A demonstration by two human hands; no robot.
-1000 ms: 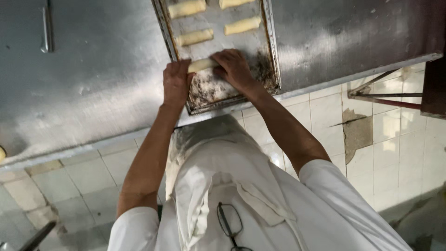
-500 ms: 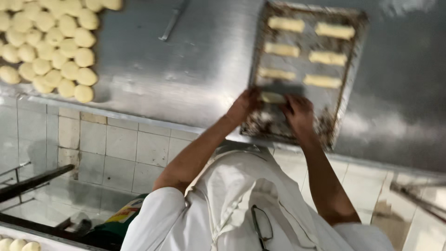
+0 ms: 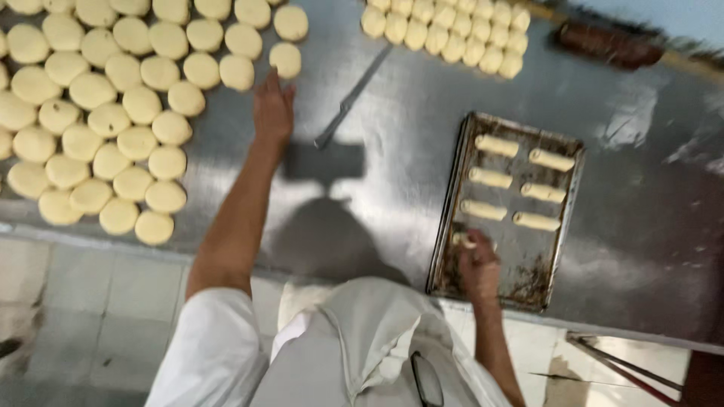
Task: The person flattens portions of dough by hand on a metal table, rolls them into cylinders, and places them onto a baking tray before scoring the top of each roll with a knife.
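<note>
My left hand (image 3: 273, 109) is stretched out flat on the steel table (image 3: 377, 203), its fingertips just short of a flat round dough piece (image 3: 285, 59) at the edge of a large group of rounds (image 3: 113, 113). My right hand (image 3: 479, 265) rests on the near part of a dark, worn baking tray (image 3: 443, 249), fingers curled over a pale dough roll (image 3: 463, 240). Several more shaped rolls (image 3: 514, 181) lie in two columns further up the tray.
A long metal knife or scraper (image 3: 351, 98) lies on the table between my hands. A second cluster of small dough balls (image 3: 445, 34) sits at the far edge, with a brown long-shaped object (image 3: 607, 45) to its right. Tiled floor (image 3: 98, 301) lies below the table's front edge.
My left hand has left the tray and reached far left to the dough rounds. The right hand stays on the roll at the tray. The view has swung left.
</note>
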